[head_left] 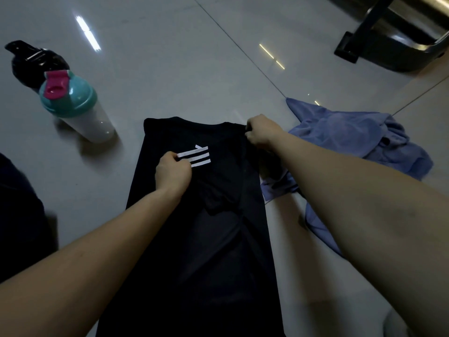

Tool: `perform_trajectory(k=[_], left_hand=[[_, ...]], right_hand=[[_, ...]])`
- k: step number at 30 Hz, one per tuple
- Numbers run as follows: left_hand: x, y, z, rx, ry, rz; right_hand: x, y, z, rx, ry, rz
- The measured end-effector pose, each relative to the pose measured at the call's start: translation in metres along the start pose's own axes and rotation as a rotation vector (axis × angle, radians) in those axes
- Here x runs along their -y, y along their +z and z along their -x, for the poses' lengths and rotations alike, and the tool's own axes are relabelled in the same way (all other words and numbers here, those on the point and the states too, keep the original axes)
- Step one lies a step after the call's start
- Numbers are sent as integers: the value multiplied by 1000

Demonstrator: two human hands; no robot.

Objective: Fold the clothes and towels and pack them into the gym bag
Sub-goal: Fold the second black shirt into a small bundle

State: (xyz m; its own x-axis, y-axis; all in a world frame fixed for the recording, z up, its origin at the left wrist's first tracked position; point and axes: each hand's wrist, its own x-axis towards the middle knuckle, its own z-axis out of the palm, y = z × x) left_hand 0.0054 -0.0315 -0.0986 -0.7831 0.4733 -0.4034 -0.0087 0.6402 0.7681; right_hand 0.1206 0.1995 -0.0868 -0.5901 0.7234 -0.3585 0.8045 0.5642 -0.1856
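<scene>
While in hands (173,173) (261,132), shirt (206,239) on floor (170,69)

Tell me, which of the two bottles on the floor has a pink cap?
The nearer shaker bottle: it has a teal lid with a pink flip cap and a pale, see-through body. The black bottle right behind it is dark all over.

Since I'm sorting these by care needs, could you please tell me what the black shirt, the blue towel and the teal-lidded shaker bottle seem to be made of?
The black shirt: likely thin synthetic sports knit; smooth, faint sheen, limp drape. The blue towel: probably microfibre or terry; matte, fuzzy, soft crumples. The shaker bottle: looks plastic; translucent frosted body, glossy teal lid.
</scene>
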Motion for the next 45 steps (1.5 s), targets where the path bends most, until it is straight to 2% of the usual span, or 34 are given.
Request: perform_trajectory(k=[5, 11, 15, 17, 22, 27, 31, 35, 37, 39, 41, 45], left_hand=[[16, -11, -2, 32, 29, -75], [27, -21, 1, -58, 95, -229], [28, -22, 1, -53, 76, -264], [29, -23, 1, -50, 70, -237], [30, -24, 4, -115, 109, -264], [41, -24, 6, -163, 220, -378], [47, -25, 1, -201, 257, -382], [47, -25, 3, -209, 276, -428], [51, -24, 5, -250, 364, -486], [57, -21, 7, -267, 545, -536], [66, -15, 7, -200, 704, -653], [80, -8, 6, -44, 713, -843]], right_hand=[[-1, -1, -9, -37, 52, -53], [0, 1, -16, -100, 79, 41], [1, 1, -16, -45, 101, 12], [1, 1, -16, -16, 92, -12], [-2, 2, -13, -97, 54, -21], [-4, 11, -12, -39, 6, -6], [-8, 16, -7, -98, -29, -12], [-9, 23, 0, -235, -15, -2], [-10, 27, 4, -207, -77, 67], [-9, 33, 7, -183, -124, 125], [-6, 34, 7, -192, -112, 136], [0, 24, 14, -94, -111, 141]])
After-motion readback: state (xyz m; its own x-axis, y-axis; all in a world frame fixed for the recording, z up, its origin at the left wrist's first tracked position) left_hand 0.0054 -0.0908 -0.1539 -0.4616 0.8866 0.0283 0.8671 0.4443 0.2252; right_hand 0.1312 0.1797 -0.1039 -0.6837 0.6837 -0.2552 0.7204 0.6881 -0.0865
